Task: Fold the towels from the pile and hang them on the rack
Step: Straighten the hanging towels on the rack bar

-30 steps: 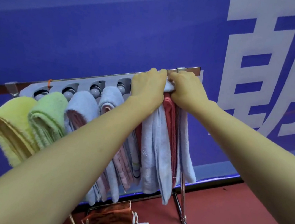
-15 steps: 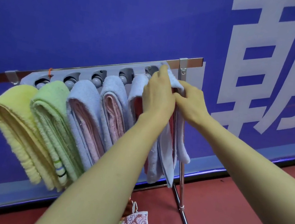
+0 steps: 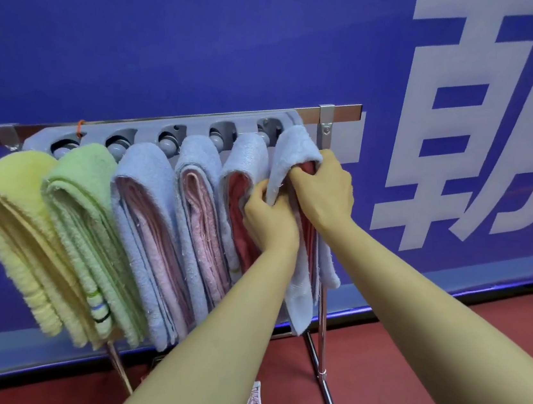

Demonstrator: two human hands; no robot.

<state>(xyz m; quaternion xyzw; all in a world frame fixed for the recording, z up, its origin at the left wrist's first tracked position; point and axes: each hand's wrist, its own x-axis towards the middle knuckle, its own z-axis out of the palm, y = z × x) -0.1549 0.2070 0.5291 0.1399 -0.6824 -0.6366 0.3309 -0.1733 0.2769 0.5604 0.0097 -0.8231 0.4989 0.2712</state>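
Both hands are curled into the end towel [image 3: 298, 148] on the rack [image 3: 343, 110]. The left hand [image 3: 271, 222] pinches its near blue edge, and the right hand [image 3: 321, 192] grips the red inner layers just under the fold (probably to square them so it hangs flat like its neighbours). The towel sits at the rack's far end, about 1 o'clock from the middle of the view, past five other towels [image 3: 143, 207]. It is draped over the top, with its long axis running from 12 o'clock down toward 5 o'clock and its loose ends pointing at the floor [image 3: 422, 372].
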